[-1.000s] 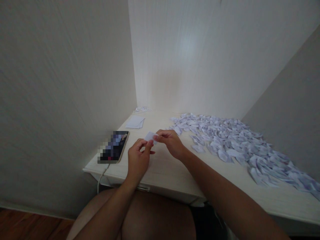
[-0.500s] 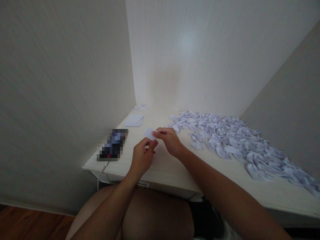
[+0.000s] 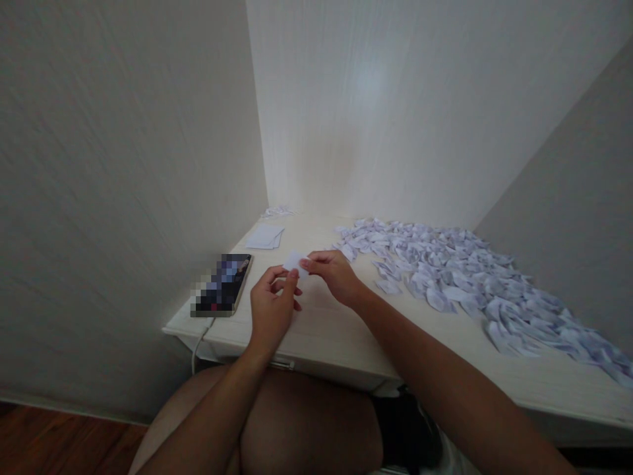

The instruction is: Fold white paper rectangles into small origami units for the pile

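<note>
Left hand (image 3: 271,300) has shifted leftward; its fingers (image 3: 293,275) and right hand (image 3: 333,272) seemingly pinch paper (image 3: 293,260).

The bare left forearm (image 3: 212,415) is slanting upward and inward, and the right forearm (image 3: 435,356) is stretching diagonally across from the lower right. Both wrists are staying nearly straight. The left hand (image 3: 271,297) is pinching with its raised thumb (image 3: 293,274), its lower fingers curling loosely apart. The right hand (image 3: 333,274) is pointing leftward, palm turning inward, thumb and forefinger pinching. Their fingertips are almost meeting.
</note>
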`<state>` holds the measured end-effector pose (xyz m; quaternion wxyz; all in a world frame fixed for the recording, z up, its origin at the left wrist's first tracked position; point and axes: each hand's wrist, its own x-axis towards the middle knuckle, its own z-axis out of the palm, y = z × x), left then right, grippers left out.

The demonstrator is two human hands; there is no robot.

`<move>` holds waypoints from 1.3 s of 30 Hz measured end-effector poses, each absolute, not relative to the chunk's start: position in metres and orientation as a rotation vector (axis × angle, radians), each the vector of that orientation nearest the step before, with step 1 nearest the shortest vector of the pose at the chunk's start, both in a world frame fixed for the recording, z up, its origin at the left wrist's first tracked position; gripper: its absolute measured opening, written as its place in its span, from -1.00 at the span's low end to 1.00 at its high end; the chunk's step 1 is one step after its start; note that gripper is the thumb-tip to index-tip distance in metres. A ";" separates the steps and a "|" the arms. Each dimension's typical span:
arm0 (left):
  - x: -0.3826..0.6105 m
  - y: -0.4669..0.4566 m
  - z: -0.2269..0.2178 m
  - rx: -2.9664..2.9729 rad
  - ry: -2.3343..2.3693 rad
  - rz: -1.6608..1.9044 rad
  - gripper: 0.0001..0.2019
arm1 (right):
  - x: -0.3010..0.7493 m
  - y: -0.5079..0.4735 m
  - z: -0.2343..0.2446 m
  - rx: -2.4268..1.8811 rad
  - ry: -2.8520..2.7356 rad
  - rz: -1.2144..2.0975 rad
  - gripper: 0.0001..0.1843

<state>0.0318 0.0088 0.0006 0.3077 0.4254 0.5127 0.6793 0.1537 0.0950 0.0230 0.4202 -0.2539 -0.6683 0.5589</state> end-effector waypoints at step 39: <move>0.012 0.005 0.010 1.470 1.422 1.233 -0.72 | 0.193 0.054 0.037 -1.032 -2.222 0.653 -0.74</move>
